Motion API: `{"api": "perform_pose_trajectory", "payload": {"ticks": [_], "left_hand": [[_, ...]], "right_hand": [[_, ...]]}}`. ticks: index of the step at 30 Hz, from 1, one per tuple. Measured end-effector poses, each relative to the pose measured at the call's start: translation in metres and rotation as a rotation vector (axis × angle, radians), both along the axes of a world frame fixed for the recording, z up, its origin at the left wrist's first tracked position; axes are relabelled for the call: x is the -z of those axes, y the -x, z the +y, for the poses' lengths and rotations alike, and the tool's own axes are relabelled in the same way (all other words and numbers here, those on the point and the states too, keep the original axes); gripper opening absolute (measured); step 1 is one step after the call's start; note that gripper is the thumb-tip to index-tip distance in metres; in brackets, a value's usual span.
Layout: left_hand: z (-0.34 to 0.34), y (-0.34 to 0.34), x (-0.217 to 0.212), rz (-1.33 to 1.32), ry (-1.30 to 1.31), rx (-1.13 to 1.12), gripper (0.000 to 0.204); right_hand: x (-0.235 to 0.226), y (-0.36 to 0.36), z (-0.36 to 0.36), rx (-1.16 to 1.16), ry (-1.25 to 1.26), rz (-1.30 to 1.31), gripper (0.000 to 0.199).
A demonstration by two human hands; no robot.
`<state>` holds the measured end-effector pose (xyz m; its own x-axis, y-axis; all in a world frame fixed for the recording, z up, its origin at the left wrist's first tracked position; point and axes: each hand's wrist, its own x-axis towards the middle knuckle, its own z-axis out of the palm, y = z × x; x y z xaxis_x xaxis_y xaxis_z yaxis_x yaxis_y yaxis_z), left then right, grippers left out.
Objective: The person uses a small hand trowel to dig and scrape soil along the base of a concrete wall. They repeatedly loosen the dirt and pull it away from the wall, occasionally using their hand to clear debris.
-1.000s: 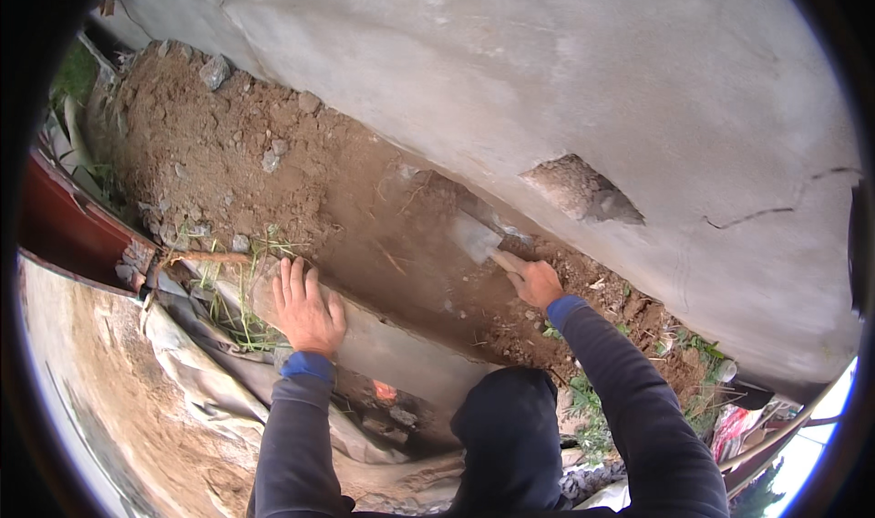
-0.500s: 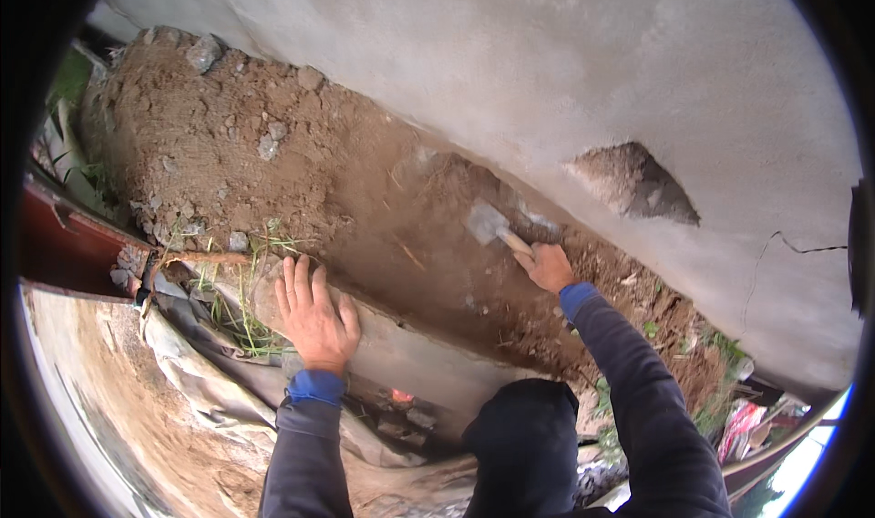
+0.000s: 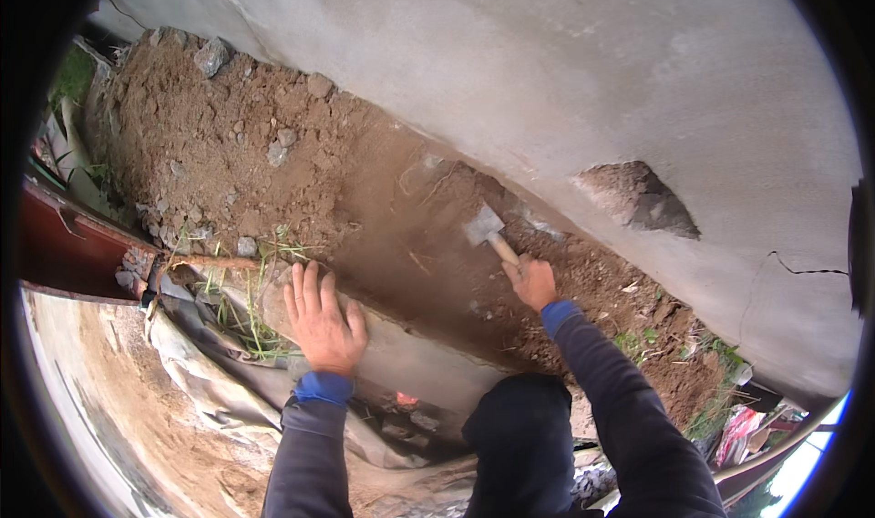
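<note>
My right hand (image 3: pixel 533 282) is wrapped round the wooden handle of a small trowel (image 3: pixel 485 225). The trowel's flat grey blade lies at the brown soil (image 3: pixel 401 245) of a trench, its tip pointing up and left. On top of a low concrete ledge (image 3: pixel 415 361) along the trench's near side rests my left hand (image 3: pixel 326 328), palm down with fingers stretched out and nothing in it.
A grey plastered wall (image 3: pixel 510 81) with a broken patch (image 3: pixel 636 197) borders the far side. Rubble and earth form a mound (image 3: pixel 210 144) at the left, near a reddish-brown metal channel (image 3: pixel 77 245). Grass (image 3: pixel 239 322) and crumpled cloth (image 3: pixel 205 372) lie beside the ledge.
My right hand has shifted a little left and down, and the trowel's handle has turned steeper. My left hand stays flat on the ledge; the whole view has shifted slightly.
</note>
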<state>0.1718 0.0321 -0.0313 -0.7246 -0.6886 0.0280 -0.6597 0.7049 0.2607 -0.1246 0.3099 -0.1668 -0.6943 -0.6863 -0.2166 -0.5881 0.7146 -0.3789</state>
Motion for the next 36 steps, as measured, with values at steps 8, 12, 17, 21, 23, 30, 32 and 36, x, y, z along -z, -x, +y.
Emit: {"api": "perform_pose_trajectory", "payload": {"ticks": [8, 12, 17, 21, 23, 30, 32, 36], "left_hand": [[0.001, 0.001, 0.000, 0.008, 0.014, 0.006, 0.060], [-0.001, 0.001, 0.001, 0.002, 0.031, 0.024, 0.059], [-0.001, 0.000, 0.003, 0.002, 0.032, 0.017, 0.061], [-0.001, -0.001, 0.001, 0.026, 0.008, 0.015, 0.059], [-0.002, -0.003, 0.002, 0.020, -0.021, 0.027, 0.057], [-0.001, -0.005, 0.003, 0.064, -0.012, 0.008, 0.057], [-0.001, -0.004, 0.002, 0.055, 0.001, 0.004, 0.056], [0.000, -0.001, 0.001, 0.059, -0.005, 0.001, 0.055]], "right_hand": [[-0.002, -0.008, 0.002, 0.001, -0.001, -0.011, 0.047], [-0.004, -0.010, -0.002, 0.069, -0.009, -0.090, 0.048], [-0.005, -0.014, 0.002, 0.062, 0.118, -0.013, 0.049], [-0.005, -0.018, 0.013, 0.108, -0.004, -0.055, 0.043], [-0.012, -0.018, 0.018, 0.079, 0.033, -0.077, 0.042], [-0.108, -0.030, -0.004, 0.009, 0.109, -0.210, 0.040], [-0.144, -0.043, -0.026, -0.020, 0.105, -0.225, 0.036], [-0.203, -0.064, -0.067, -0.344, 0.391, -0.119, 0.034]]}}
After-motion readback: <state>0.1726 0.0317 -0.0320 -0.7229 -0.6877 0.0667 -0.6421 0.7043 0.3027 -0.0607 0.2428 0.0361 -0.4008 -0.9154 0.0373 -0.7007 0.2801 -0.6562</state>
